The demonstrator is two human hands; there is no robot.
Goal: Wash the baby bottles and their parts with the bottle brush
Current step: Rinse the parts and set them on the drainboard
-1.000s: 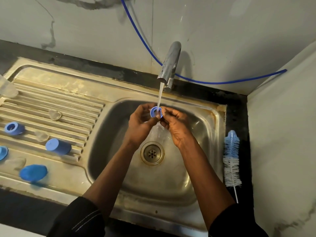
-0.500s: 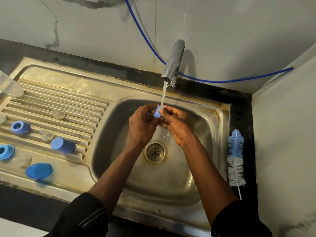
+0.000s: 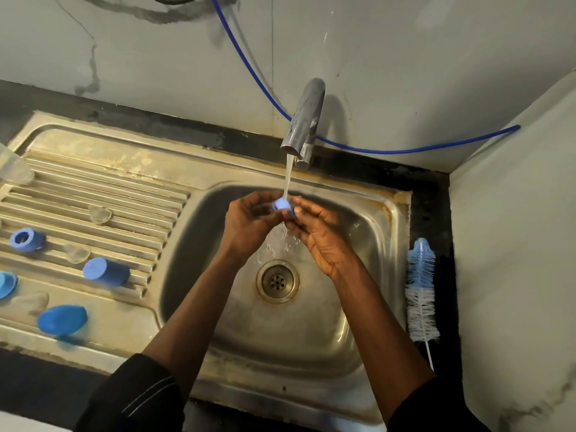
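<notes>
- Ring (image 3: 283, 207): small blue part, blurred by running water, likely a bottle screw ring. It is held above the basin, directly under the stream.
- Left hand (image 3: 249, 219): fingers curled, fingertips pinching the ring's left side.
- Right hand (image 3: 314, 233): thumb and fingertips closed on the ring's right side; water runs off below it.
- Tap (image 3: 304, 120): chrome, at the back wall, running.
- Stream (image 3: 288, 173): falls from the tap onto the ring and splashes near the drain (image 3: 277, 281).
- Sink (image 3: 377, 251): steel basin, stained rim.
- Brush (image 3: 420, 288): blue and white bristles, lying on the dark counter just right of the sink, handle pointing toward the person, untouched.
- Drainboard (image 3: 109, 185): ribbed steel, left of the basin, holding the items below.
- Collar (image 3: 26, 240): blue, with a hole, on its side.
- Cap (image 3: 106, 272): blue cylinder on its side, nearest the basin.
- Dome (image 3: 62, 319): blue, on the flat front edge.
- Edge part (image 3: 6, 285): light blue, cut off by the frame.
- Upper teat (image 3: 99, 213), middle teat (image 3: 76, 253) and lower teat (image 3: 31, 302): clear, spaced apart.
- Bottle (image 3: 15, 169): clear, at the far left, partly out of view.
- Hose (image 3: 249, 70): blue, running along the wall behind the tap.
</notes>
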